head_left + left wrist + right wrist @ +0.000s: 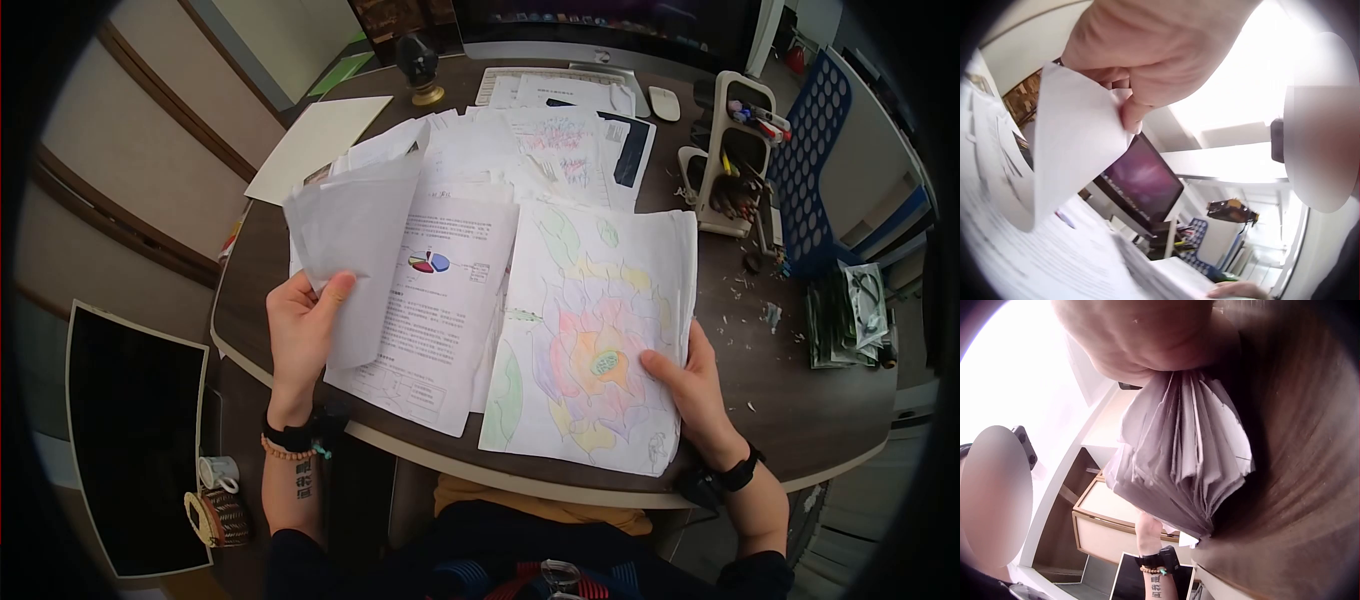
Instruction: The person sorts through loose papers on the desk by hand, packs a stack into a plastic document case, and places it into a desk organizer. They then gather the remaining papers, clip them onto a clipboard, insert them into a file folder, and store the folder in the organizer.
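Note:
My left hand (303, 330) pinches a white sheet (362, 225) between thumb and fingers, and the sheet stands raised and bent. In the left wrist view the lifted paper (1075, 137) curves down from the fingertips. Below it lies a printed page (440, 320) with a coloured pie chart and text. My right hand (700, 385) grips the right edge of a thick paper stack, thumb on top. On its upper face is a coloured-pencil flower drawing (600, 330). The right wrist view shows the stack's many leaves (1179, 444) fanned apart below the palm.
Loose papers (470, 140) spread behind, before a keyboard (490, 85) and monitor. A mouse (664, 103), pen organiser (735, 190) and blue perforated file holder (815, 150) stand right, with paper scraps (770, 315) nearby. A small dark statuette (418, 65) stands at the back left.

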Demonstrator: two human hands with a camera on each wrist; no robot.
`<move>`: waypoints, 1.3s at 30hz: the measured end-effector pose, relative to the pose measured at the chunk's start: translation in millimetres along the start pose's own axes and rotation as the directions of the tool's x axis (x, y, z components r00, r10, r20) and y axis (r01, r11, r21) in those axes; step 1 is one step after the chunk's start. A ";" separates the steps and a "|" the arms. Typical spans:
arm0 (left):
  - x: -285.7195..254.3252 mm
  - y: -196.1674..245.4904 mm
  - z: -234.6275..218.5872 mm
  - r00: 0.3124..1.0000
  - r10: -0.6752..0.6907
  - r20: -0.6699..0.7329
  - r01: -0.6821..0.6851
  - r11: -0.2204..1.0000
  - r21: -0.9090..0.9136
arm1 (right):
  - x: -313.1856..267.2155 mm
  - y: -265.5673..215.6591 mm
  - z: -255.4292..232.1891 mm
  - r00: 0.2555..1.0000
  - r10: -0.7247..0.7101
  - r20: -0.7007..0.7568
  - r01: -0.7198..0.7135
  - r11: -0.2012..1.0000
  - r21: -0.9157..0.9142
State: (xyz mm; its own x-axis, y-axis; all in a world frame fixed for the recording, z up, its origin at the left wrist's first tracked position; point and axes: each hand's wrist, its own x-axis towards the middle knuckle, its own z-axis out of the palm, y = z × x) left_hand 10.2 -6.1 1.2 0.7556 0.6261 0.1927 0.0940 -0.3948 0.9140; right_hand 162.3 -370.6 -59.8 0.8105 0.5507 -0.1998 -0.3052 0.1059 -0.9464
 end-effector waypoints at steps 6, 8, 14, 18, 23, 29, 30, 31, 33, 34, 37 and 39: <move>-35.3 52.0 32.9 0.989 0.140 0.041 -0.127 0.967 -0.220 | -8.2 -13.6 0.8 0.851 -0.514 -0.107 0.377 0.740 -0.557; -41.9 63.2 47.1 0.959 0.282 0.039 -0.276 0.953 -0.128 | -10.1 -28.6 -10.9 0.773 -0.628 0.089 0.478 0.485 -0.732; -46.8 102.4 90.0 0.541 0.755 0.371 -0.826 0.560 0.067 | -2.3 -24.4 -5.7 0.918 -0.154 0.366 0.033 0.948 0.315; -60.6 97.8 128.0 0.362 0.743 0.562 -0.901 0.433 0.008 | -9.3 -31.7 -13.8 0.953 -0.149 0.264 0.080 0.964 0.254; -84.0 61.1 163.9 0.317 0.587 0.745 -0.857 0.514 -0.041 | -0.9 -32.1 -16.9 0.993 -0.020 0.119 -0.031 0.912 0.409; -92.7 64.7 158.9 0.356 0.523 0.774 -0.844 0.536 0.026 | 8.4 -24.6 -35.0 0.995 -0.088 0.045 0.089 0.996 -0.024; -89.3 73.3 155.0 0.362 0.521 0.773 -0.844 0.536 0.034 | 8.6 -23.3 -35.8 0.984 -0.177 -0.019 0.173 0.975 -0.142; -82.6 85.0 150.8 0.424 0.500 0.755 -0.771 0.637 0.010 | 9.4 -22.7 -36.9 0.960 -0.273 -0.070 0.246 0.933 -0.261; -62.4 95.1 138.5 0.585 0.442 0.680 -0.645 0.762 0.059 | 10.6 -29.7 -38.8 0.972 -0.227 -0.067 0.223 0.973 -0.061; -46.8 93.8 127.3 0.679 0.407 0.611 -0.593 0.795 0.129 | 11.2 -33.4 -39.6 0.975 -0.202 -0.096 0.203 0.979 0.002; 3.1 66.5 119.5 0.904 0.143 0.402 -0.354 0.778 0.519 | 12.7 -41.3 -47.3 0.987 -0.127 -0.101 0.136 0.986 0.094; 20.4 51.0 120.8 0.931 0.090 0.353 -0.303 0.731 0.611 | 15.4 -44.4 -42.8 0.947 -0.243 -0.212 0.283 0.941 0.187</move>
State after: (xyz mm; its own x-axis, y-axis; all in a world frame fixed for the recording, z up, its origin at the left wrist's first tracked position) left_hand 108.7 -94.6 8.6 0.9411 0.3097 0.1358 0.2362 -0.8894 0.3914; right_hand 209.7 -402.2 -31.7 0.9473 0.3202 -0.0126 -0.1507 0.4102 -0.8995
